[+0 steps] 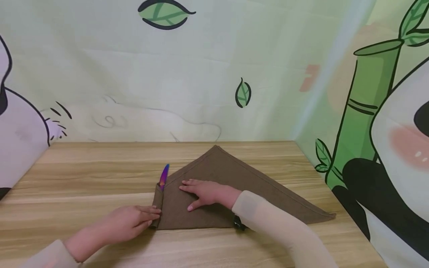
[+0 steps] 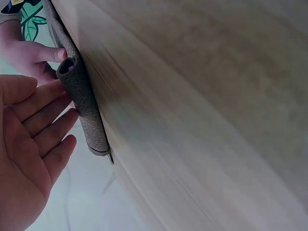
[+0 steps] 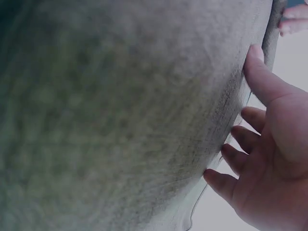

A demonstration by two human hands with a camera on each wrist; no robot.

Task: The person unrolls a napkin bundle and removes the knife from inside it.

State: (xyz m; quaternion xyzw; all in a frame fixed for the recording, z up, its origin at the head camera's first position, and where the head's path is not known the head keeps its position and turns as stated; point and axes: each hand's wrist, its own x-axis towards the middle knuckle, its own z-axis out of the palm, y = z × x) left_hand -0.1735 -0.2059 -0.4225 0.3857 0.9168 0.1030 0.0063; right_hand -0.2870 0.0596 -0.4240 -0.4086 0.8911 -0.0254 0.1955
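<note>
A brown cloth napkin (image 1: 214,169) lies folded into a triangle, with its left edge turned into a narrow roll (image 1: 158,199). Out of the roll's far end sticks the shiny purple-blue blade of a knife (image 1: 164,175); the rest of it is inside. My left hand (image 1: 124,223) touches the roll's outer side with nearly straight fingers, and in the left wrist view the palm (image 2: 24,149) faces the rolled cloth (image 2: 84,103). Fingers spread, my right hand (image 1: 207,192) rests on the napkin to the right of the roll. In the right wrist view its fingertips (image 3: 211,175) touch the cloth (image 3: 144,120).
Under the napkin is a wood-grain table (image 1: 100,167). A pale printed backdrop (image 1: 100,74) with leaves, bamboo and pandas stands behind its far edge and along the right side. A small black device (image 1: 238,223) sits under the right wrist.
</note>
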